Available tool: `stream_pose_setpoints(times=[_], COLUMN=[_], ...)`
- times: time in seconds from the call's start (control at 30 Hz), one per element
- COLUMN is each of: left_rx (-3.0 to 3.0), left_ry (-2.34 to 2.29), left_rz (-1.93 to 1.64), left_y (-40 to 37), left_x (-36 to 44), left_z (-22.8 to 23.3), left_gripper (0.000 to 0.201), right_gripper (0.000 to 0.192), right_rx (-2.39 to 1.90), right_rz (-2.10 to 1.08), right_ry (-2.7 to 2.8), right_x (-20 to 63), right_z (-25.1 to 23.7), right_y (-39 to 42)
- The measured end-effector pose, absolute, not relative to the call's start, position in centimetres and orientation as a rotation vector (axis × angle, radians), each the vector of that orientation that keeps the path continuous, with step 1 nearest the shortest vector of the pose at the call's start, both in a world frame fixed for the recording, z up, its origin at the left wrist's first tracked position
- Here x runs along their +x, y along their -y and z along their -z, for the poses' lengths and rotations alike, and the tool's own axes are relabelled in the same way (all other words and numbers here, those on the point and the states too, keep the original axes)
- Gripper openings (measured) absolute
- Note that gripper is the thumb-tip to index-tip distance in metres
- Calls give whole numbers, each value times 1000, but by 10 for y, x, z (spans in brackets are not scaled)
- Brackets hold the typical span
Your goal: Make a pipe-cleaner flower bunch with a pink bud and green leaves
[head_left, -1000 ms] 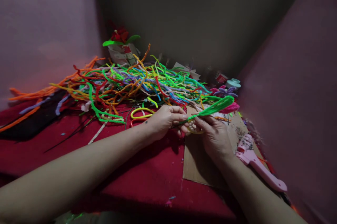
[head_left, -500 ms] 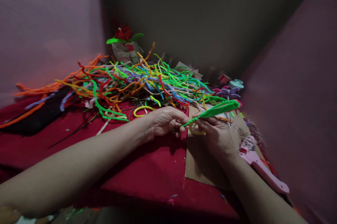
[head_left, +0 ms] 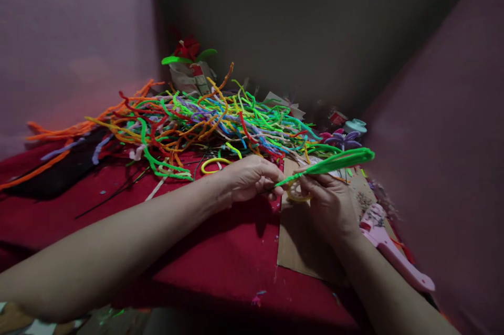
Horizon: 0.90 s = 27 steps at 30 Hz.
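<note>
Both hands pinch a folded bright green fuzzy pipe cleaner [head_left: 331,163]: left hand [head_left: 252,180] grips its stem end, right hand [head_left: 326,198] apparently closed just beside it.

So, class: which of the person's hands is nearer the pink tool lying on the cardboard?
Right. The right hand sits on the cardboard beside the pink tool; the left hand is farther away, over the red cloth.
</note>
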<state>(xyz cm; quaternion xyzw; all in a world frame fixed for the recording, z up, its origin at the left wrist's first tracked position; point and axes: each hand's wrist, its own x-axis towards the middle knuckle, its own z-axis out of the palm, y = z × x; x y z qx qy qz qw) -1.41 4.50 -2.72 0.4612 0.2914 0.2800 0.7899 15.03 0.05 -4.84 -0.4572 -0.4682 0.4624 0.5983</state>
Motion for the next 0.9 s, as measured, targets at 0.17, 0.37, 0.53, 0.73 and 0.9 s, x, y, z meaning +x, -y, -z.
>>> stream_pose_setpoints(times=[0.17,0.37,0.53,0.73,0.9], left_rx=[1360,1847,2258,2353,2286], left_ry=[-594,-786,-878,-826,-830], left_rz=[-725,-927,-1104,-1171,-1206], left_y=[-42,-35,-33,-33,-35], left_x=[-14,-9,-8,-7,-7], left_z=[23,31,41,48,48], left_gripper=[14,7,9,10,12], right_gripper=[9,9,8,12,13], right_rx=[-1029,-1027,-1029,-1066,-1052], right_rz=[-1081,-1093,-1098,-1062,-1083], right_ry=[1063,1030,1014,1011,1060], right_x=[153,151,150,147,145], right_z=[51,53,56,55,50], right_y=[-6,-5,-5,-3,-2])
